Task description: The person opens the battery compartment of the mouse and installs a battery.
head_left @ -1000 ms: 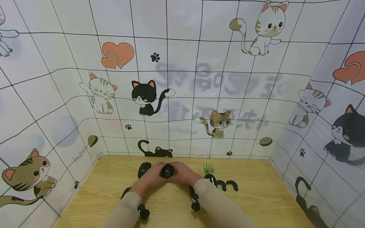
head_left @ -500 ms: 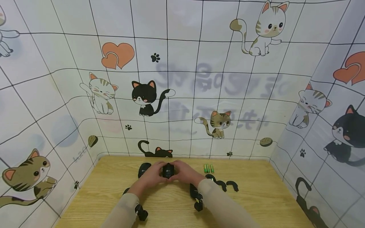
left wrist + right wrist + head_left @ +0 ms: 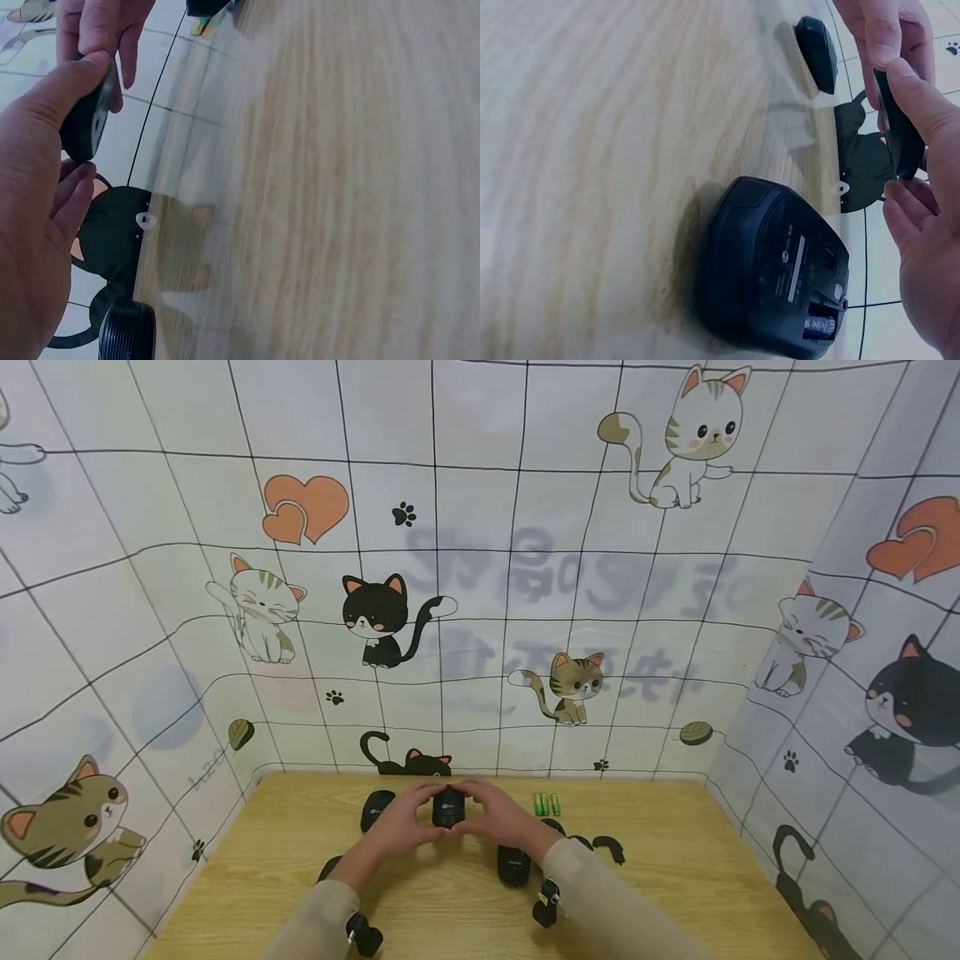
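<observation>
Both hands hold a black computer mouse (image 3: 448,810) between them, raised toward the back of the table. My left hand (image 3: 405,820) grips one side with thumb and fingers, and my right hand (image 3: 491,814) grips the other. In the left wrist view the thumb presses the near face of the held mouse (image 3: 88,124). Left of the hands lies another black mouse (image 3: 377,810). A third mouse (image 3: 513,866) sits beside the right wrist. Near the right hand, an upturned mouse (image 3: 772,262) has its battery compartment uncovered, a battery (image 3: 820,325) inside.
Several green batteries (image 3: 547,804) lie in a row at the back right. Curved black pieces (image 3: 609,847) are partly hidden by the right sleeve. A black object (image 3: 330,867) shows behind the left sleeve. A cat-patterned sheet (image 3: 480,610) rises behind the wooden table (image 3: 675,877).
The held mouse has tilted so more of its marked face shows, and has shifted slightly right. My right wrist has moved right, uncovering more of the mouse beside it.
</observation>
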The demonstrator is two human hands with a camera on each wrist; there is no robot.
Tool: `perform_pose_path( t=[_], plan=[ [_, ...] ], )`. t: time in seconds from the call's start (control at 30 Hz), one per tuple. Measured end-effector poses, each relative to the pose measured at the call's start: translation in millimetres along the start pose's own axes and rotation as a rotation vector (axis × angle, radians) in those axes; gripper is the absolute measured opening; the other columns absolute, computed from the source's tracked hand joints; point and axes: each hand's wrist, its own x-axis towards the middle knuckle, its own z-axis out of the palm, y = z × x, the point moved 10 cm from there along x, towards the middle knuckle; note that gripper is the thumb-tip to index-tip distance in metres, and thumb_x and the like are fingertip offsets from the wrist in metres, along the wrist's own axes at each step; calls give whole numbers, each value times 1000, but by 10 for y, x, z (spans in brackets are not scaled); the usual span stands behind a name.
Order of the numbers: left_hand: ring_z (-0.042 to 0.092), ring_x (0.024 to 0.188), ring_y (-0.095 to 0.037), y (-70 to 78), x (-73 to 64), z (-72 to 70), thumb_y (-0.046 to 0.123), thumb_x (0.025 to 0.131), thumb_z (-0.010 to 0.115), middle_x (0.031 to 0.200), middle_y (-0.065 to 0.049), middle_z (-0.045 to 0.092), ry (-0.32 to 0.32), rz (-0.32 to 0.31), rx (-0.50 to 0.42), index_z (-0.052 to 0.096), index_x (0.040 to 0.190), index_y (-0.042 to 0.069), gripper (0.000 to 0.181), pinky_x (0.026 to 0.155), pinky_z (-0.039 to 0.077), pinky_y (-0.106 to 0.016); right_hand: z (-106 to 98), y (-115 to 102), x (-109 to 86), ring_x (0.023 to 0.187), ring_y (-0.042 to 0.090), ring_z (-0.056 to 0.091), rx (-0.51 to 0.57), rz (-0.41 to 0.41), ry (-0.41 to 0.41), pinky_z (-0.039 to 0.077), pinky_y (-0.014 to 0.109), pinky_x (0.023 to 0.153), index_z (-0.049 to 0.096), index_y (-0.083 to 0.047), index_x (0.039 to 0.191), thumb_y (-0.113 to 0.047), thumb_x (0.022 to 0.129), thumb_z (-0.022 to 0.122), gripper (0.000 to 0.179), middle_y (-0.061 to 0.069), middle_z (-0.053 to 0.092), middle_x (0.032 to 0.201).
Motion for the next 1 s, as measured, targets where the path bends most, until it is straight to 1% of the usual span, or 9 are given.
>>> perform_pose_path(
  t=[0.13,0.27,0.37,0.43,0.57,0.67,0.73,0.87,1.0],
  plan=[
    [61,140,-35,89,-28,0,34,92,94,158,-9,56,30,38,-29,60,158,12,77,113,54,-54,-56,-99,-113,147,28,54,56,-70,20,47,53,122,52,-17,164,-41,100,85,76,1,51,163],
    [61,139,-33,215,-59,18,33,92,94,155,-7,58,70,100,-72,62,156,13,74,112,55,-54,-114,-184,-235,146,30,56,139,-128,38,46,51,123,55,-14,161,-31,102,83,68,7,52,158],
    [61,138,-34,332,-96,43,30,93,94,152,-6,60,95,154,-109,64,154,13,70,111,56,-55,-148,-214,-342,145,33,57,210,-137,37,46,51,123,55,-12,160,-24,103,82,64,10,53,154],
    [61,137,-33,398,-126,60,30,93,94,150,-5,61,110,174,-124,65,153,15,69,111,56,-54,-161,-216,-414,145,34,57,246,-129,27,46,53,123,54,-12,160,-21,104,81,63,10,52,154],
    [61,138,-27,475,-165,89,36,91,95,149,1,62,122,160,-156,67,151,21,68,112,56,-51,-174,-196,-541,148,35,55,296,-107,4,48,56,120,51,-15,163,-20,105,79,65,9,50,157],
    [60,139,-27,532,-191,122,40,91,94,150,3,61,112,152,-175,67,151,22,69,112,55,-52,-198,-210,-623,149,34,54,325,-120,2,48,54,120,50,-15,164,-18,104,80,67,10,50,157],
    [60,139,-28,584,-216,152,40,91,93,150,2,60,102,162,-180,66,153,21,70,113,55,-54,-210,-211,-679,148,34,54,332,-133,8,44,55,123,50,-14,164,-17,103,82,69,12,49,157],
    [60,139,-29,661,-277,227,38,92,93,153,-2,59,88,173,-192,65,154,18,71,113,54,-53,-189,-162,-802,145,33,57,292,-127,31,46,60,120,48,-14,166,-24,103,82,71,14,49,160],
    [61,141,-31,710,-316,285,35,92,93,157,-9,58,85,194,-215,66,153,15,70,113,55,-49,-170,-154,-911,141,31,60,237,-109,58,50,58,116,48,-15,166,-30,105,80,71,12,49,164]
  ],
)
